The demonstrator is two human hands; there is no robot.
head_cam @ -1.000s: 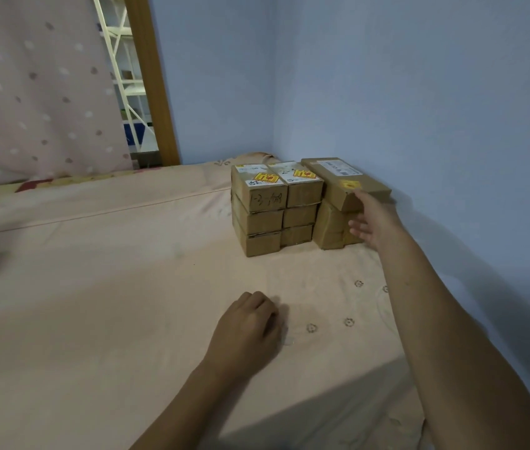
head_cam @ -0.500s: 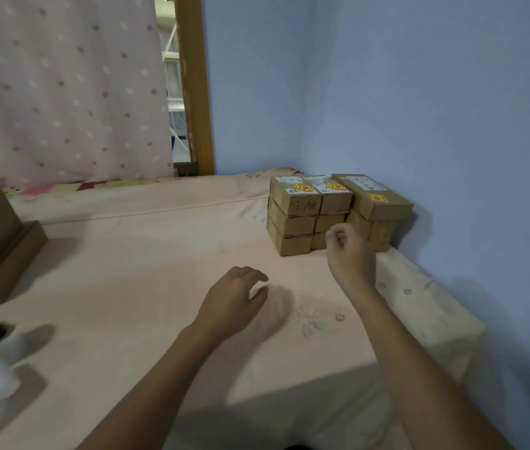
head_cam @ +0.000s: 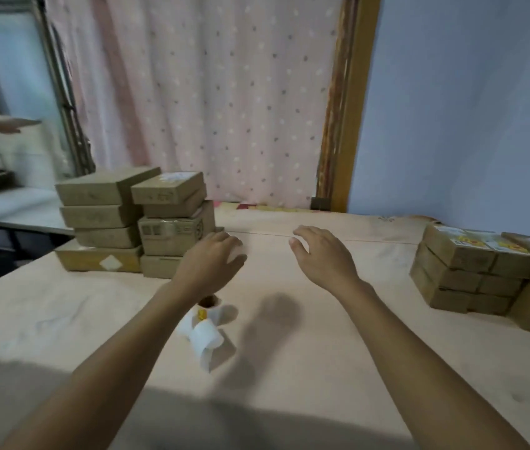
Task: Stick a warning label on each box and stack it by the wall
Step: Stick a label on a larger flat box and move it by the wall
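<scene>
Pink bed sheet (head_cam: pixel 322 336) lies open between brown cardboard box pile (head_cam: pixel 117 219), left, and yellow-labelled box stack (head_cam: pixel 464 277), right; white label roll (head_cam: pixel 203 334) lies between.

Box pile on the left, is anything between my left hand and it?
Nothing visible is. Your left hand is open right beside the left box pile, with no object between them. The label roll lies nearer you, under the forearm, out of the path. Your right hand hangs open above bare sheet.
</scene>
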